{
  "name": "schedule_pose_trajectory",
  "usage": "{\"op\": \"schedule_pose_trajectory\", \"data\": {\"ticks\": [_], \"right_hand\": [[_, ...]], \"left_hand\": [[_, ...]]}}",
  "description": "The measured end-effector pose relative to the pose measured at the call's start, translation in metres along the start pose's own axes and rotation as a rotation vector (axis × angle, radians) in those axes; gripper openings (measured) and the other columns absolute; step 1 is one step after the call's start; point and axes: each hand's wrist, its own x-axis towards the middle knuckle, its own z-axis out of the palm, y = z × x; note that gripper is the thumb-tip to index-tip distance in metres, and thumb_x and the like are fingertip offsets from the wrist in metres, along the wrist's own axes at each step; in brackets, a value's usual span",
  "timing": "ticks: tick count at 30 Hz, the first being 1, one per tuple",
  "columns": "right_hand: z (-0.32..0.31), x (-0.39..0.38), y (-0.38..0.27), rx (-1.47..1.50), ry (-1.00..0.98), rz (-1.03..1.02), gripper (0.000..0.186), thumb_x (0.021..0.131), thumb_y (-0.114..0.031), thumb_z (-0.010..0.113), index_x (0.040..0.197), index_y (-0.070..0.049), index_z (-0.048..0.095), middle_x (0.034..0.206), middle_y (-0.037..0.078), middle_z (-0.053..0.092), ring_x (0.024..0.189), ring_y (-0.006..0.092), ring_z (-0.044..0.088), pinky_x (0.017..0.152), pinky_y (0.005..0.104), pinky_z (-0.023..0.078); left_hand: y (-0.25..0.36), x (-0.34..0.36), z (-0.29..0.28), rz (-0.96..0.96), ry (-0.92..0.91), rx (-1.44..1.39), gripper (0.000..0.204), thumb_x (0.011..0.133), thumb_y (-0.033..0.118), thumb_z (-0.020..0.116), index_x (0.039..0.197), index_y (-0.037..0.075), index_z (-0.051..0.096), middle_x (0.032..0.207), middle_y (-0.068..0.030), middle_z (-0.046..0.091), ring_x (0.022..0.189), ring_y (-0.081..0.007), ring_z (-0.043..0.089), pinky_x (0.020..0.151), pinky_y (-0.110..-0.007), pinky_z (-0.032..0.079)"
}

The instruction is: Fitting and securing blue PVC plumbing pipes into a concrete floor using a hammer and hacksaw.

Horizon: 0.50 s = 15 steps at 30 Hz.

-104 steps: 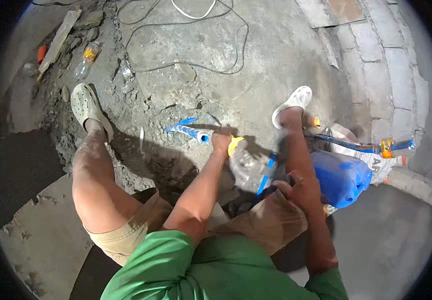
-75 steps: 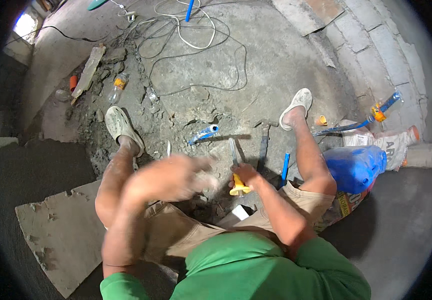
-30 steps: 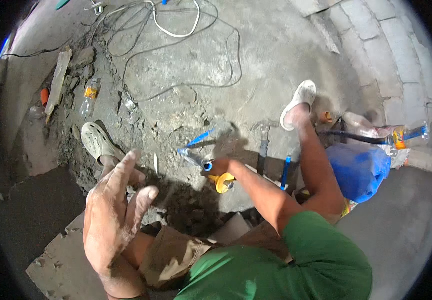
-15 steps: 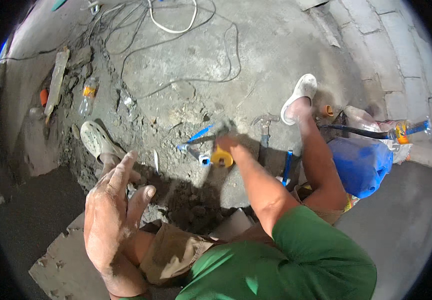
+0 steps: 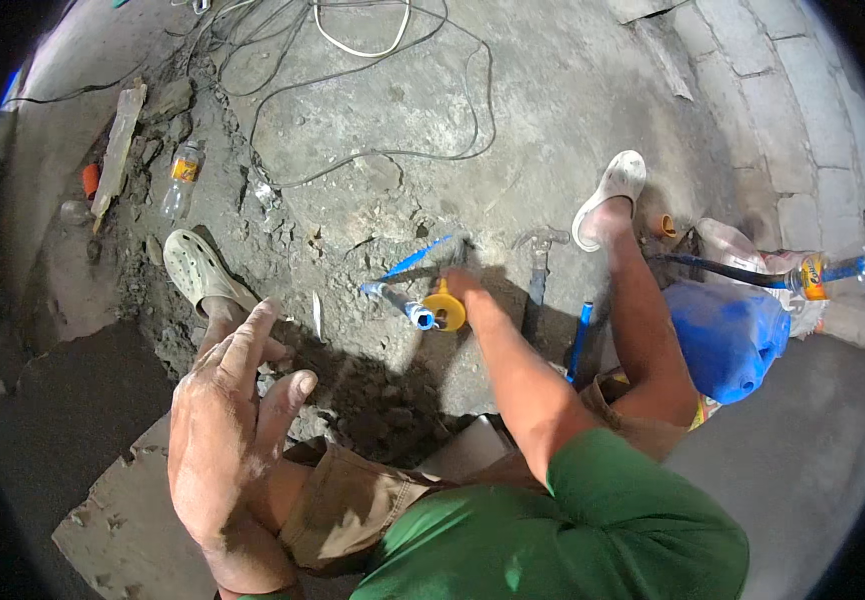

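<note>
In the head view, the right hand point(image 5: 461, 286) is closed round a yellow-guarded tool point(image 5: 444, 312) over the broken floor point(image 5: 353, 225), just beside a blue-lined pipe point(image 5: 400, 302), the wide guard probably there to shield the grip. The left hand point(image 5: 221, 420) is open and empty by the left leg point(image 5: 281, 492), perhaps for balance, while a hammer point(image 5: 539, 265) lies to the right.

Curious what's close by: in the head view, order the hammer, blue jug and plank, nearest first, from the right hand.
1. Hammer, just right of the right hand.
2. Blue jug, beyond the right leg.
3. Plank, far left, beyond the left shoe.
</note>
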Motion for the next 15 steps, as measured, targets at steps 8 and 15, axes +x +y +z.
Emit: {"op": "schedule_pose_trajectory", "data": {"ticks": [8, 15], "right_hand": [[0.009, -0.044, 0.056, -0.842, -0.429, -0.381, 0.015, 0.088, -0.019, 0.055, 0.097, -0.009, 0.062, 0.081, 0.008, 0.066, 0.066, 0.0208, 0.064, 0.058, 0.0382, 0.051], [-0.029, -0.038, 0.024, -0.218, -0.438, -0.333, 0.017, 0.085, -0.018, 0.054, 0.079, -0.005, 0.063, 0.071, 0.007, 0.063, 0.062, 0.0173, 0.062, 0.051, 0.0339, 0.046]], "left_hand": [[0.011, 0.003, -0.002, 0.028, 0.01, 0.006, 0.053, 0.077, 0.017, 0.071, 0.122, -0.004, 0.054, 0.091, -0.0191, 0.064, 0.09, -0.0381, 0.06, 0.079, -0.043, 0.047], [0.019, 0.01, 0.009, 0.201, -0.057, 0.092, 0.052, 0.078, 0.017, 0.07, 0.124, -0.002, 0.054, 0.089, -0.0179, 0.064, 0.091, -0.0382, 0.059, 0.084, -0.043, 0.045]]}}
